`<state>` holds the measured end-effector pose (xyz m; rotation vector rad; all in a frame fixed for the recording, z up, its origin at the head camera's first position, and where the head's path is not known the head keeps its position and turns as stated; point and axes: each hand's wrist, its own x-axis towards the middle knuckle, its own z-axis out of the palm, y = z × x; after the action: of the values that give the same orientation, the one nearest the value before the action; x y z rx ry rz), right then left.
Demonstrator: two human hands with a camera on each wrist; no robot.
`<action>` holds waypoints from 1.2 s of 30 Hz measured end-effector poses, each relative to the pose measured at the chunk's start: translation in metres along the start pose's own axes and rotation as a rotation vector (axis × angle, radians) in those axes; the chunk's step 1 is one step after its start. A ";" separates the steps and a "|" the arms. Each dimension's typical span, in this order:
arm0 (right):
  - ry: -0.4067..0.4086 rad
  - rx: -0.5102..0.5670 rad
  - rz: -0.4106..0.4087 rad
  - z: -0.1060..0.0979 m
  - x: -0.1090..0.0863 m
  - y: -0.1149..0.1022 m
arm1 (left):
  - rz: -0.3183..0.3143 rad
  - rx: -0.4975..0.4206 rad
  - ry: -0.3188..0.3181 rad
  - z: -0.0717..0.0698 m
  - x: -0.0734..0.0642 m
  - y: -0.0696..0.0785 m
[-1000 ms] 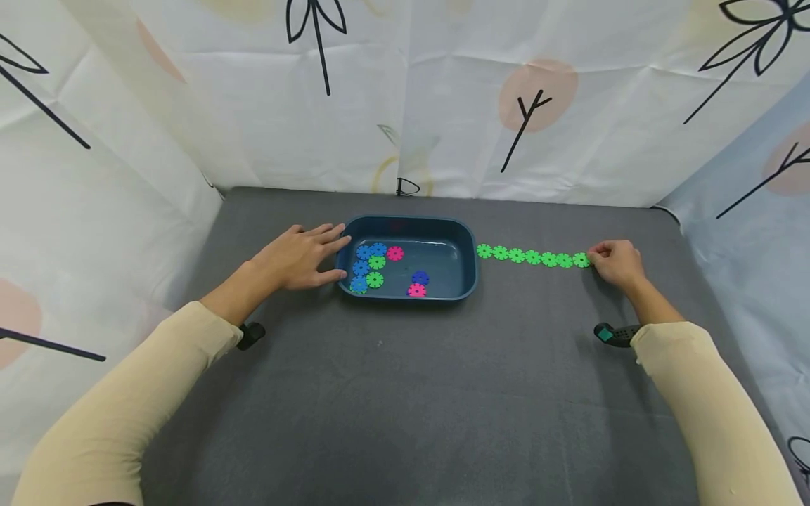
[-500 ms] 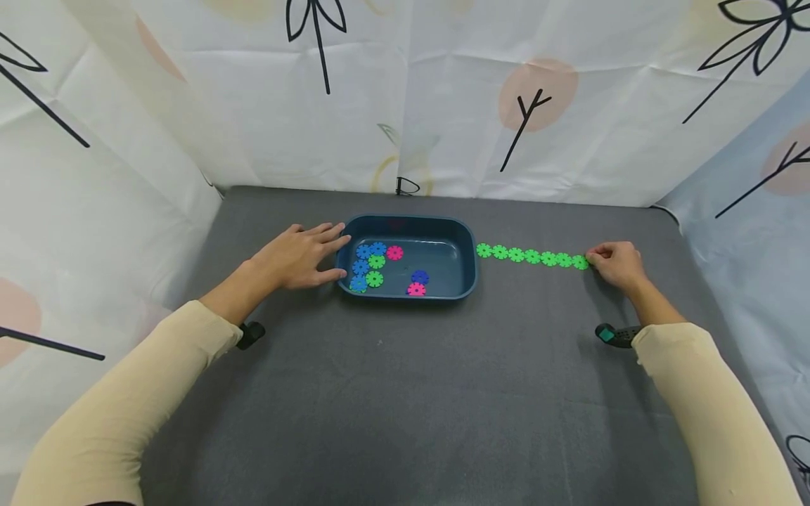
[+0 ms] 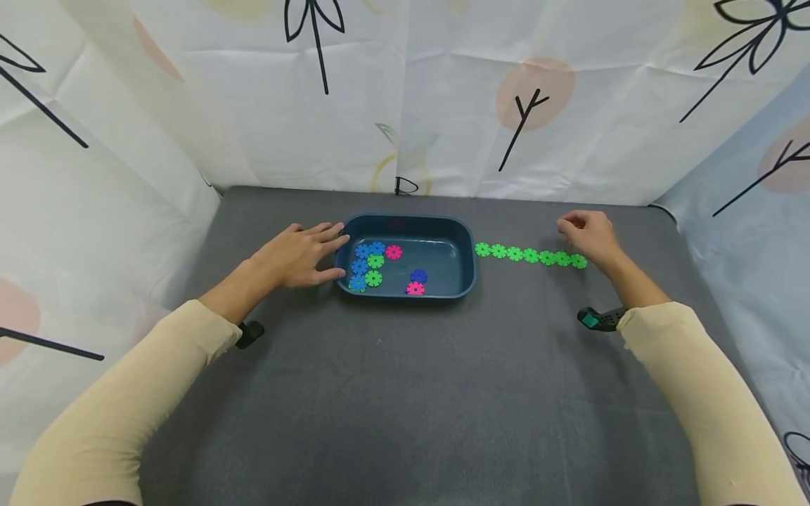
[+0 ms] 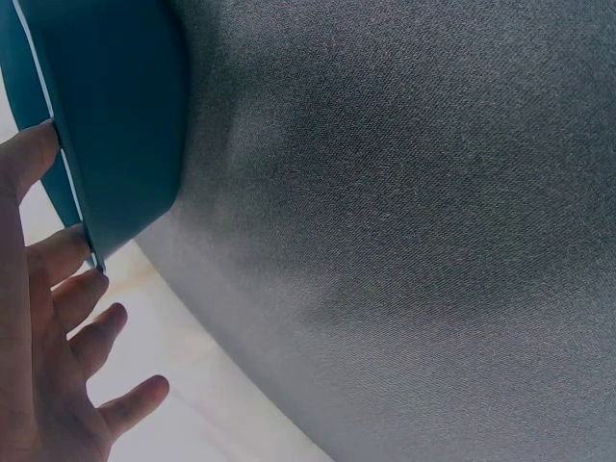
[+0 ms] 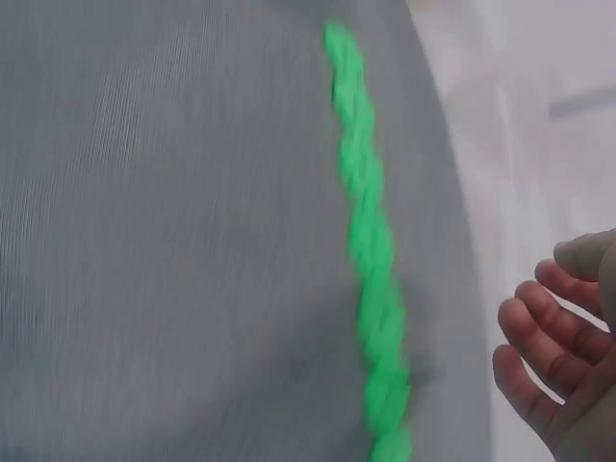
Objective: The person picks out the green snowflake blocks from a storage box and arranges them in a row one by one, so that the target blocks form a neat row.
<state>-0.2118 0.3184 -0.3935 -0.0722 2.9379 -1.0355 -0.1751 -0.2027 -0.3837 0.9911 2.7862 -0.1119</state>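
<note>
My left hand (image 3: 300,256), fingers spread, rests against the left rim of a dark blue plastic tray (image 3: 443,292). In the left wrist view the thumb and fingertips touch the tray's rim (image 4: 60,144). A row of several green snowflake-shaped plastic discs (image 3: 515,254) runs from the tray's right side across the table. My right hand (image 3: 591,235) hovers above the far right part of that row. Its fingers are loosely curled and apart from the discs, with nothing seen in them. The row looks blurred in the right wrist view, beside the hand (image 5: 563,346).
Inside the tray lie several loose discs: light blue ones (image 3: 359,267), green ones (image 3: 373,278), pink ones (image 3: 394,252) and a dark blue one (image 3: 419,276). Grey cloth covers the table (image 3: 405,393). White patterned fabric (image 3: 443,105) hangs behind and at both sides.
My right hand has let go of the green disc at the row's right end and moved up and to the left. The left hand and tray stay in place.
</note>
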 end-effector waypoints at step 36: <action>-0.933 0.393 -0.040 0.122 0.023 -0.189 | -0.009 -0.011 0.002 0.003 -0.001 -0.002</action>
<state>-0.2234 0.0936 -0.3704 -0.4599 1.8848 -1.1422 -0.1754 -0.2048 -0.3867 0.9771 2.7899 -0.0971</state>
